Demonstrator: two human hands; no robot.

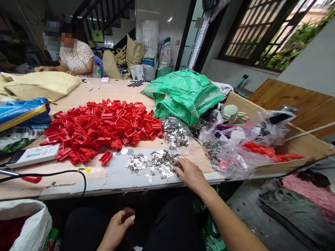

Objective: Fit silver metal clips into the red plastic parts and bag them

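Observation:
My right hand rests at the right edge of a pile of small flat silvery metal pieces. Its fingers are curled down, and what they pinch, if anything, is hidden. Just left of that pile lies a smaller heap of similar metal pieces, both on a grey sheet at the table's front edge. Over my lap, below the table top, my left hand has its fingers bent in against the thumb; I cannot make out anything in them. Behind the sheet spreads a large heap of red plastic housings, with one loose red housing in front.
A clear bag of metal pieces and a green woven sack stand behind the piles. Plastic bags crowd the right. A white box, screwdriver and black cable lie left. Another person sits across the table.

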